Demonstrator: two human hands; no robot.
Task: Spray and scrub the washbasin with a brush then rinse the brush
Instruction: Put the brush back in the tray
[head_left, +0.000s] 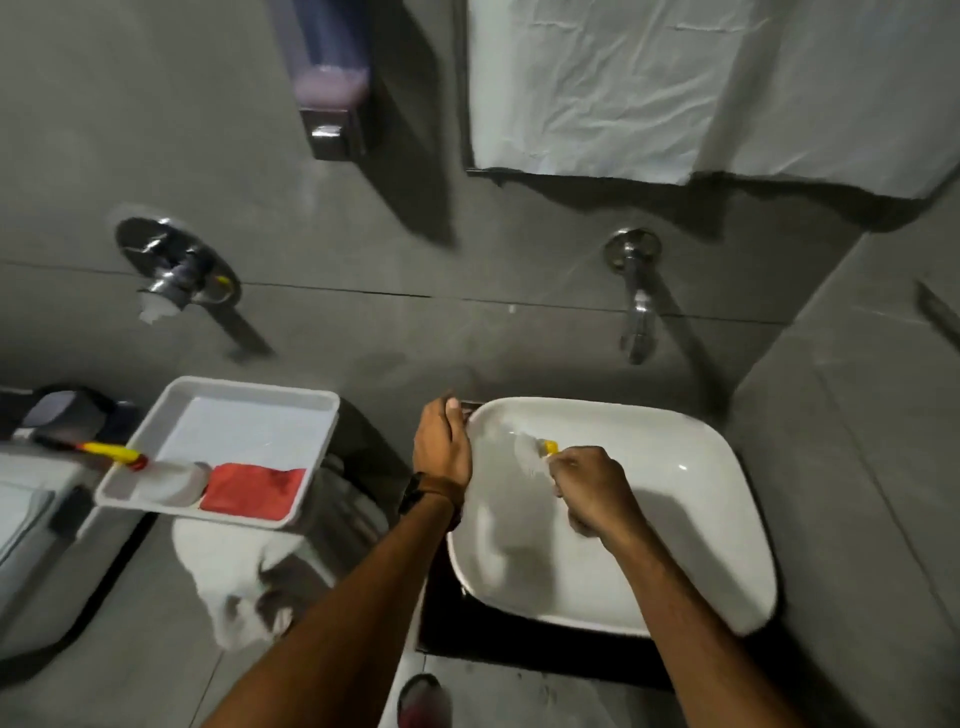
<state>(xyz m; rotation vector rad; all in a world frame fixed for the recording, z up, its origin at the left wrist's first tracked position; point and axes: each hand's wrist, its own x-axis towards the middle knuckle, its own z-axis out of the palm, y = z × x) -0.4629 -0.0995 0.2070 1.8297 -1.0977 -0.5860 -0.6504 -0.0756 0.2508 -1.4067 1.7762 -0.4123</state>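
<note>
A white washbasin (691, 499) sits at the lower right under a wall tap (638, 306). My right hand (592, 488) is inside the basin, shut on a brush (537, 452) with a yellow neck and blurred white bristles that press against the basin's left inner wall. My left hand (441, 447) grips the basin's far left rim, fingers curled over the edge. A spray bottle (156, 470) with a yellow and red nozzle lies on its side in a white tray (311, 405) to the left.
A red cloth (254, 491) lies in the tray, which rests on a metal bin with a white rag (228, 571) below. On the grey wall hang a soap dispenser (330, 83), a mixer valve (174, 265) and a white covering (649, 88). My shoe (421, 699) shows below.
</note>
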